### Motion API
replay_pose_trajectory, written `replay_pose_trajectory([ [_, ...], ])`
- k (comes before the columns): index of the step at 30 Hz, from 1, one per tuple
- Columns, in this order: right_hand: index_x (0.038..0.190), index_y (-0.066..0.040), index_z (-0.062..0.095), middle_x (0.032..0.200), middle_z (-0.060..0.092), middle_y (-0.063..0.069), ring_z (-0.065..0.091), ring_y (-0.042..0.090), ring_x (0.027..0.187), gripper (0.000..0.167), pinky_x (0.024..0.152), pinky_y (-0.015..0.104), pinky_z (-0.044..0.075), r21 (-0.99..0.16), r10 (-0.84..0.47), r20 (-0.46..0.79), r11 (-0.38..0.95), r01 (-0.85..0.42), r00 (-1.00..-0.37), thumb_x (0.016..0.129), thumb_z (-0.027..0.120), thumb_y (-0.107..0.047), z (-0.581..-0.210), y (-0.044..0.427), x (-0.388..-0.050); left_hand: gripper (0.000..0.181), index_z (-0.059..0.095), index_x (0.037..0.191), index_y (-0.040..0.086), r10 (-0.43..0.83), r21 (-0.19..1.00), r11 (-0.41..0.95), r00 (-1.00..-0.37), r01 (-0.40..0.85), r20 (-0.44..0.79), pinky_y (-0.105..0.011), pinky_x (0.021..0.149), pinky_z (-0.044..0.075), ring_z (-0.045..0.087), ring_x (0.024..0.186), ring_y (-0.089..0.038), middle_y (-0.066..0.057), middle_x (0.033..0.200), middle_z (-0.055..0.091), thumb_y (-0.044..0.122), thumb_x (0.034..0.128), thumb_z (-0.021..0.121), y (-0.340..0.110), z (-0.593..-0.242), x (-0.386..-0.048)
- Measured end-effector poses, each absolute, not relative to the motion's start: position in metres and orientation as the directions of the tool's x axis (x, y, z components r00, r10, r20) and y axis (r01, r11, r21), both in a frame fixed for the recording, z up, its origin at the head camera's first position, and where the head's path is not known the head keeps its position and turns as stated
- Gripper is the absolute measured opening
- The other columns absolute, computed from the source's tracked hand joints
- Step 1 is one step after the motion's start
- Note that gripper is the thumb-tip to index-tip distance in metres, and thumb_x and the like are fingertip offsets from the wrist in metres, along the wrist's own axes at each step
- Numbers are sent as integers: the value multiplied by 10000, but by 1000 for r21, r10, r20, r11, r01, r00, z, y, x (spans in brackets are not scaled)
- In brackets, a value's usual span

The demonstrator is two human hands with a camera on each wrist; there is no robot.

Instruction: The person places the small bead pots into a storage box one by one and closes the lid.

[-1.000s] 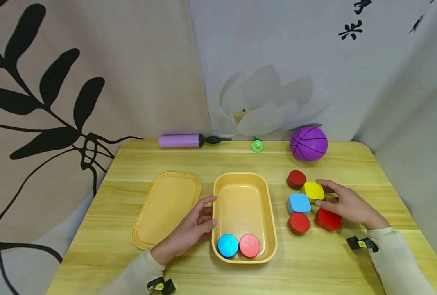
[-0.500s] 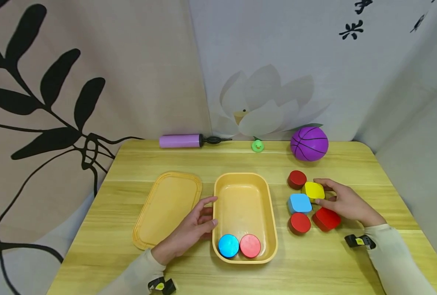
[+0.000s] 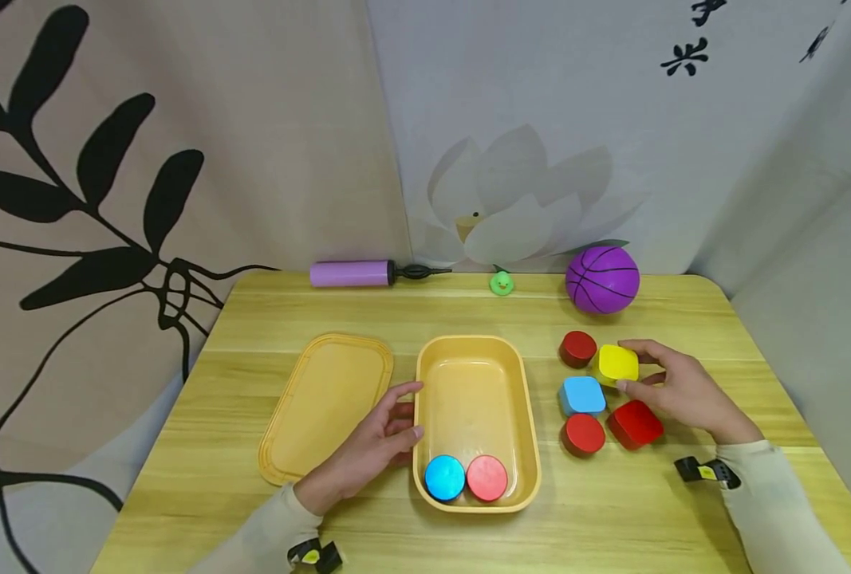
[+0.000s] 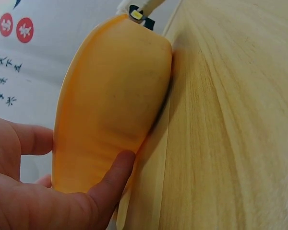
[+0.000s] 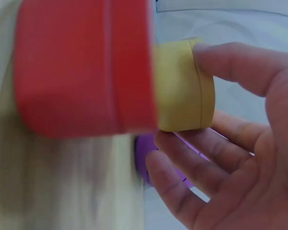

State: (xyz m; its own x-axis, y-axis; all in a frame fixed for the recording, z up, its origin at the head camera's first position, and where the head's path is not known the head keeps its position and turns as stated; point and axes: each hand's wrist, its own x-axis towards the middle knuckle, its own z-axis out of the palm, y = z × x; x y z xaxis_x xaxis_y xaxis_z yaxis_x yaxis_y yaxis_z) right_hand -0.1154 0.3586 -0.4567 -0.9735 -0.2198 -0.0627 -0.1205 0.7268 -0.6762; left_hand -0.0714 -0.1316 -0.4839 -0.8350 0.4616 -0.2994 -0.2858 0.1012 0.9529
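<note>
In the head view my right hand [image 3: 683, 391] pinches a small yellow rounded-square lidded box [image 3: 617, 363] between thumb and fingers. A red square box [image 5: 62, 67] hides part of it in the right wrist view. Close by are a blue square box [image 3: 581, 395], a round red box [image 3: 584, 434] and a darker round red one [image 3: 577, 349]. My left hand [image 3: 373, 446] rests against the left wall of a yellow tray [image 3: 531, 430], thumb pressed on the outer side [image 4: 115, 86] and a finger at the rim. Inside the tray's near end lie a round blue box [image 3: 444, 477] and a round pink-red box [image 3: 487, 478].
A flat yellow lid [image 3: 332, 391] lies left of the tray. Along the table's back edge are a purple hand pump [image 3: 351, 274], a small green duck [image 3: 501, 283] and a purple ball [image 3: 602, 279]. Printed curtains hang behind the table [image 3: 253, 534].
The yellow box has shifted slightly up and to the right with my right hand, away from the blue box, and looks raised. My left hand and the tray have not moved.
</note>
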Motion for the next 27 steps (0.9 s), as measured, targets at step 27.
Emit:
replay_pose_trajectory([
  [27,1431,-154,606,1311,706,-33,678,157,1012,610,900,357,592,-646,-400,145,654,-393,-905,904,867,-313,-422,261,-114,680,266,1658,220,474,954,81,-831,-288,-291,-407,921,613,561,1299,-339,-242,1526,434,190,1077,619,-132,-485,-71],
])
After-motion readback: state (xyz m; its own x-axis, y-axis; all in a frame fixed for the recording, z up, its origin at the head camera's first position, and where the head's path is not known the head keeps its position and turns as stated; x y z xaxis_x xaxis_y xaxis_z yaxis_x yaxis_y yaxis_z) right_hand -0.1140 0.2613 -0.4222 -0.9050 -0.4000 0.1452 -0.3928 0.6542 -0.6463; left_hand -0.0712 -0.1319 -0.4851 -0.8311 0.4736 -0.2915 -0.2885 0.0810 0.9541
